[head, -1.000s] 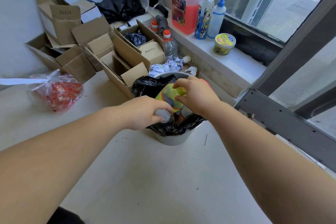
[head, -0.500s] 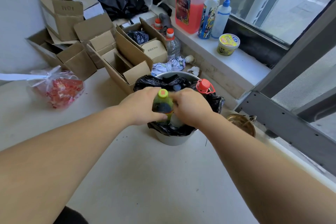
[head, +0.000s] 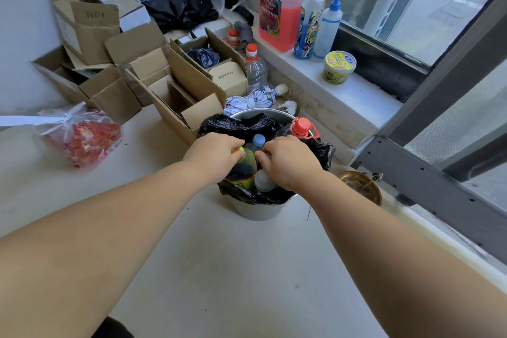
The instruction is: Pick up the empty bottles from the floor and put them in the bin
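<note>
A grey metal bin [head: 258, 211] lined with a black bag stands on the floor beside the window ledge. Several bottles stick up out of it: a dark bottle with a yellow-green cap [head: 244, 167], a clear bottle [head: 264, 181], one with a pale blue cap [head: 258, 141] and one with a red handled cap [head: 301, 126]. My left hand [head: 216, 156] grips the top of the yellow-green capped bottle. My right hand [head: 288, 162] holds the upper part of the clear bottle. Both bottles stand upright inside the bin.
Open cardboard boxes [head: 175, 85] crowd the floor behind the bin. A clear bottle with an orange cap [head: 255, 68] stands by the ledge, with crumpled paper [head: 248, 100] below it. A red-filled plastic bag [head: 82, 137] lies left. Jug, bottles and tub sit on the ledge [head: 356, 90]. A brass bowl [head: 362, 186] sits right.
Both hands have pushed the two bottles lower into the bin. The yellow-green capped bottle went from tilted above the bin to upright inside it.
</note>
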